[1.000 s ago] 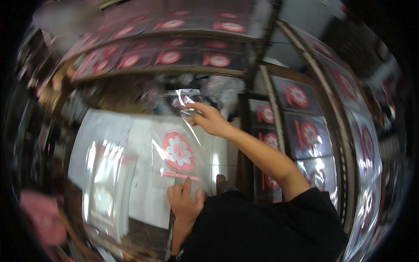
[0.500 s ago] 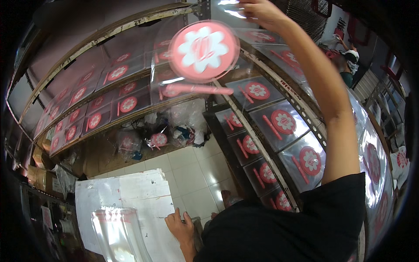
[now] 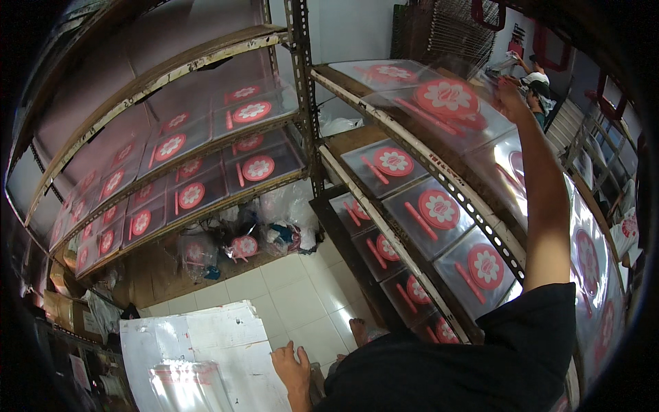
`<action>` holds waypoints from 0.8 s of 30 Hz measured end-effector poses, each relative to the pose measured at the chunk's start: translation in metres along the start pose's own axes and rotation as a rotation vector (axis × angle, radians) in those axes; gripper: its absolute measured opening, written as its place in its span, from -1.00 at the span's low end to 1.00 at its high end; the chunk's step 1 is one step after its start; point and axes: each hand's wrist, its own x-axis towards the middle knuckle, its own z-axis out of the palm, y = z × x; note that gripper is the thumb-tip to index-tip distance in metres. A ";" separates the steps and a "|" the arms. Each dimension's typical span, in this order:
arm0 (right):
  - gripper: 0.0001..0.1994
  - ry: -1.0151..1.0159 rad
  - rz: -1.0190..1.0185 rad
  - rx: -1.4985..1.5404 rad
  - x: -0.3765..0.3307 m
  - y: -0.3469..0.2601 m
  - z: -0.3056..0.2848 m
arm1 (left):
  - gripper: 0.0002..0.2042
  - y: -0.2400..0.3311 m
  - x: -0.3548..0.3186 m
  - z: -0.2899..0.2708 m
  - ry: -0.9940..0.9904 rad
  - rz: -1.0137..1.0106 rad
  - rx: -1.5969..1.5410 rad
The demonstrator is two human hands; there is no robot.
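I see metal shelves [image 3: 305, 147] filling the view from nine to three o'clock, lined with clear sheets bearing red discs. At six o'clock, a white table [image 3: 206, 343]. At one o'clock, a clear sheet [image 3: 446, 103] with a red disc lies on the top shelf, my right hand [image 3: 511, 96] gripping its far edge. My left hand [image 3: 292, 364] rests flat, fingers spread, on the table.

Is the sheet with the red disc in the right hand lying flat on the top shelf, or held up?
Flat, as far as shows: the clear sheet lies on the top shelf over other sheets, with the right hand at its far edge.
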 end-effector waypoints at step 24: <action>-0.68 0.182 0.566 0.466 -0.064 -0.081 0.002 | -0.74 0.013 0.018 0.032 -0.072 0.012 0.017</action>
